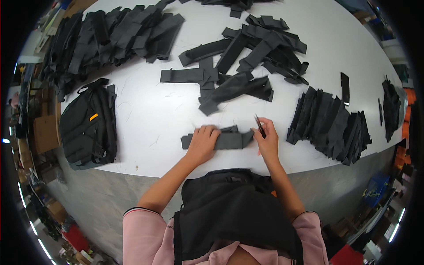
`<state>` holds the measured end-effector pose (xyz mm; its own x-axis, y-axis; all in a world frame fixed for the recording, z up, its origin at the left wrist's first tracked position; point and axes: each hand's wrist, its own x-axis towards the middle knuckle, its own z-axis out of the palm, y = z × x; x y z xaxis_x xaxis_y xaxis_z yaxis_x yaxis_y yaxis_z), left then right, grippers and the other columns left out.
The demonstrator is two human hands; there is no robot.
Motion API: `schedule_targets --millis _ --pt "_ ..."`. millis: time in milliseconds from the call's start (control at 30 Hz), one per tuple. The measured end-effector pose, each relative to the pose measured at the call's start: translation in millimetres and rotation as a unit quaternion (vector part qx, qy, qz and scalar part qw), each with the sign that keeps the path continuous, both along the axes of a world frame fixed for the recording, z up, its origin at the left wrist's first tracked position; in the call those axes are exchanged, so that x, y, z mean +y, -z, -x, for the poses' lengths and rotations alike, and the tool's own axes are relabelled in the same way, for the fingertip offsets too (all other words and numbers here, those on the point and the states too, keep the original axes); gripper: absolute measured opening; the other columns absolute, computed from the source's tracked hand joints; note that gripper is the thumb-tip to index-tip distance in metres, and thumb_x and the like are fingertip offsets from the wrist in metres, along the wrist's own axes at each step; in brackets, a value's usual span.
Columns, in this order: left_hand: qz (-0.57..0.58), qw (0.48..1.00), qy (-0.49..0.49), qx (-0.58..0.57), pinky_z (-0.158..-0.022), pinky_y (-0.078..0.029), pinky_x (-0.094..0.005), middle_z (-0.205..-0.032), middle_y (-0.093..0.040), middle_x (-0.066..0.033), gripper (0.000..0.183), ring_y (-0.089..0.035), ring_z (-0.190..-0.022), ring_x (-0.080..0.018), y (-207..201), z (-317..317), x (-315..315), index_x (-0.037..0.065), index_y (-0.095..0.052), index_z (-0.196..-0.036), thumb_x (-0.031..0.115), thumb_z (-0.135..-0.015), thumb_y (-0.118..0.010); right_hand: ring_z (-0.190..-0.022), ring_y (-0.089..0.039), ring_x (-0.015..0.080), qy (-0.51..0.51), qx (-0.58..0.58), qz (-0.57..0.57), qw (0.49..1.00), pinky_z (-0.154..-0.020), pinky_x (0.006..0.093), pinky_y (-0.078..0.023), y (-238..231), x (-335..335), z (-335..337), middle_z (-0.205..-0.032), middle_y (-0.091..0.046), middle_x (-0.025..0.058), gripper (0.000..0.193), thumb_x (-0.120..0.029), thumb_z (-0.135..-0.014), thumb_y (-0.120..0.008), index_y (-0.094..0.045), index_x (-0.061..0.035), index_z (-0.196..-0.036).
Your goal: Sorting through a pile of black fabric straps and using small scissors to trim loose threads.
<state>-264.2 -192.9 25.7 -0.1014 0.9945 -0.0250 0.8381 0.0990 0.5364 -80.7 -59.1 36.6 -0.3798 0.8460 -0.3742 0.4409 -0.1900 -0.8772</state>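
A dark grey fabric strip (230,141) lies crosswise on the white table near its front edge. My left hand (203,144) presses down on it left of the middle, with the fingers bent together over the cloth. At the strip's right end, my right hand (268,140) is closed around slim, dark, pointed thread snips (260,126), whose tips point away from me. The thumb and fingertips of that hand are also at the strip's raised right corner; whether they pinch it is hard to tell.
Loose fabric strips (238,57) lie jumbled beyond my hands. A long row of strips (110,37) fills the far left, and another row (329,123) lies right. A black backpack (90,128) rests at the left edge. A phone (345,88) lies at right on the table (145,115).
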Motion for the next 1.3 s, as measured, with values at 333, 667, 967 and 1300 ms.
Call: schedule_targets --millis 333,667,967,1300 --pt "0.017 0.984 -0.015 -0.179 -0.089 -0.039 -0.0415 -0.117 -0.050 -0.0125 0.058 -0.049 -0.105 -0.0323 -51 -13 -47 0.006 -0.047 -0.101 0.001 -0.050 -0.074 -0.065 -0.055 0.0211 -0.405 -0.088 -0.404 0.816 -0.062 0.0317 -0.042 -35 13 28 -0.082 -0.053 0.0015 0.028 -0.008 -0.074 -0.063 -0.059 -0.0140 -0.100" --pt "-0.034 0.985 0.007 -0.168 -0.088 -0.040 -0.0414 -0.120 -0.052 -0.0111 0.057 -0.049 -0.109 -0.0320 -53 -23 -68 0.006 -0.049 -0.101 0.001 -0.050 -0.073 -0.068 -0.057 0.0173 -0.484 -0.049 -0.401 0.776 -0.062 0.0317 -0.041 -21 -17 19 -0.081 -0.052 0.0006 0.024 -0.003 -0.069 -0.059 -0.057 -0.0132 -0.091" --pt "-0.022 0.988 0.001 -0.152 -0.089 -0.039 -0.0427 -0.121 -0.052 -0.0107 0.061 -0.049 -0.110 -0.0324 -59 -25 -82 0.006 -0.050 -0.101 0.003 -0.047 -0.075 -0.069 -0.057 0.0208 -0.552 -0.014 -0.333 0.764 -0.064 0.0341 -0.044 -8 -28 28 -0.085 -0.054 0.0003 0.030 -0.014 -0.071 -0.066 -0.057 -0.0163 -0.100" --pt "-0.021 0.974 -0.075 -0.212 -0.090 -0.041 -0.0418 -0.118 -0.055 -0.0112 0.068 -0.051 -0.108 -0.0338 -56 -21 -101 0.004 -0.051 -0.107 -0.001 -0.044 -0.075 -0.070 -0.057 0.0197 -0.454 0.013 -0.284 0.844 -0.060 0.0293 -0.044 -4 -35 5 -0.083 -0.056 0.0010 0.027 -0.011 -0.075 -0.065 -0.060 -0.0128 -0.102"
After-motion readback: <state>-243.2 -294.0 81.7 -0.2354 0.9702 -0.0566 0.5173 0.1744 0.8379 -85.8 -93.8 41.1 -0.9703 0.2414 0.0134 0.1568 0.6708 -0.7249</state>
